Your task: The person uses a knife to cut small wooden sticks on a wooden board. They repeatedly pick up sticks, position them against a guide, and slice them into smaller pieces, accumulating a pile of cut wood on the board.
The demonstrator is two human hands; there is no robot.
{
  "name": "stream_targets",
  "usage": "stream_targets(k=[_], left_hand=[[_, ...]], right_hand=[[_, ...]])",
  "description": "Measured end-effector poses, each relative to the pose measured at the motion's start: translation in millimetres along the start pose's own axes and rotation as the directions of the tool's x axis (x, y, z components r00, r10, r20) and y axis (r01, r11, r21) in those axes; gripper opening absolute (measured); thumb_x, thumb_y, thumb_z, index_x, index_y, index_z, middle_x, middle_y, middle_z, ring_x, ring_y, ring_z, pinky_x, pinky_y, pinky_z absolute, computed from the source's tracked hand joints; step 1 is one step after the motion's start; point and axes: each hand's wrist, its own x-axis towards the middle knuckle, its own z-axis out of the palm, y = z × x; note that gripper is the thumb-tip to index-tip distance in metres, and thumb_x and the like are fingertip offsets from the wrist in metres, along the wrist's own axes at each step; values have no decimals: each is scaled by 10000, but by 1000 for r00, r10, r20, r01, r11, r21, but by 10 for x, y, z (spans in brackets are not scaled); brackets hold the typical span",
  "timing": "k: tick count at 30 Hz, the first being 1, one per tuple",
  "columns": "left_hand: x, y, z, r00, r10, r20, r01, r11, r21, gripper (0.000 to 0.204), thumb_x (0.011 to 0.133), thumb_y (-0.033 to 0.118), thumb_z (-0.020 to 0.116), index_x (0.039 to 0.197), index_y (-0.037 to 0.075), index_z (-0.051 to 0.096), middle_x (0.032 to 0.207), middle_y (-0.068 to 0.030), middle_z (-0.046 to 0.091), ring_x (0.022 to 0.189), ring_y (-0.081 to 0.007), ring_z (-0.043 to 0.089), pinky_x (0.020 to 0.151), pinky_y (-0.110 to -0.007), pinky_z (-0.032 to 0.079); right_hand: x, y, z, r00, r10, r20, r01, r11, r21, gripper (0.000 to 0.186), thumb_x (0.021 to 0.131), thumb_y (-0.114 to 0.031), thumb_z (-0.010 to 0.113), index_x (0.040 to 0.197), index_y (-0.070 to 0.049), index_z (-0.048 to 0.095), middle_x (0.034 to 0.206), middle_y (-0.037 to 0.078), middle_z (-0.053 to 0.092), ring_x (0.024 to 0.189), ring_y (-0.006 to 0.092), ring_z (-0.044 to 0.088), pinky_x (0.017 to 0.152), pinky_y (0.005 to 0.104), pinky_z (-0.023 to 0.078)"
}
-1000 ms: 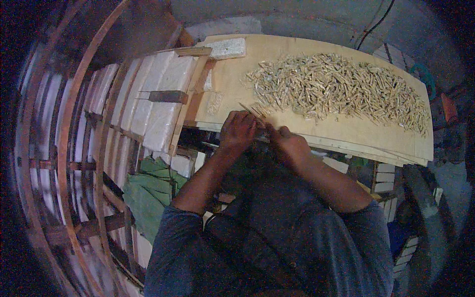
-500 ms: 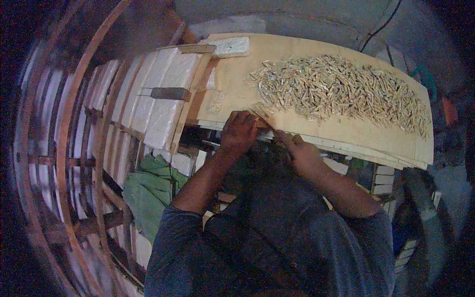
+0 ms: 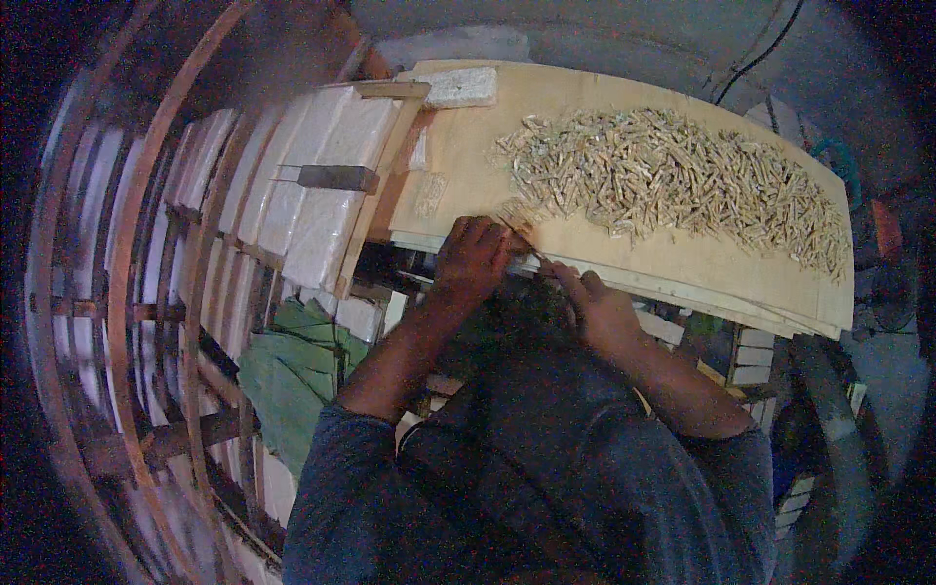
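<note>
My left hand (image 3: 473, 255) is closed on small thin wooden sticks at the front edge of a pale plywood board (image 3: 448, 200). My right hand (image 3: 593, 304), lower and to the right, grips a thin tool (image 3: 526, 246), perhaps a blade, which angles up-left toward those sticks; its exact shape is blurred. A wide heap of short pale sticks (image 3: 663, 175) lies across the board beyond my hands. A small loose patch of similar pieces (image 3: 429, 195) lies left of the heap.
White wrapped slabs (image 3: 312, 224) lean on a wooden rack at the left, with curved-looking timber strips (image 3: 175, 88) farther out. A white wrapped block (image 3: 460, 88) rests on the board's back corner. Green sheets (image 3: 292, 380) hang below. A dark cable (image 3: 760, 58) runs along the wall.
My right hand has shifted slightly right and down, away from my left hand, and the thin tool shows more clearly between them. The whole view has shifted slightly.
</note>
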Motion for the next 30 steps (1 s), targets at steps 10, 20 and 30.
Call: stream_targets(k=[10, 20, 30], left_hand=[[-19, -34, -42, 997, 69, -42, -68, 997, 20, 154, 884, 100, 735, 1009, 21, 692, 1031, -135, 674, 1017, -337, 627, 933, -480, 529], [57, 28, -183, 987, 139, -81, -136, 989, 51, 141, 863, 89, 744, 984, 27, 705, 1032, -116, 685, 1048, -307, 642, 918, -497, 532], [8, -5, -134, 992, 91, 90, -95, 995, 38, 168, 831, 45, 752, 988, 9, 703, 1023, -134, 683, 1020, -342, 643, 906, -496, 534]], right_hand=[[116, -1, 50, 999, -9, 43, 8, 1000, 18, 800, 875, -89, 652, 1616, -145, 354, 1153, 280, 627, 824, 485, 703, 715, 561, 598], [399, -78, 198, 999, -27, 19, 26, 999, 40, 734, 921, -86, 620, 1604, -171, 366, 1195, 294, 633, 867, 484, 715, 755, 570, 607], [403, -135, 111, 999, -34, 35, 29, 992, 119, 758, 921, -101, 627, 1619, -181, 342, 1210, 280, 632, 882, 486, 711, 747, 565, 607]])
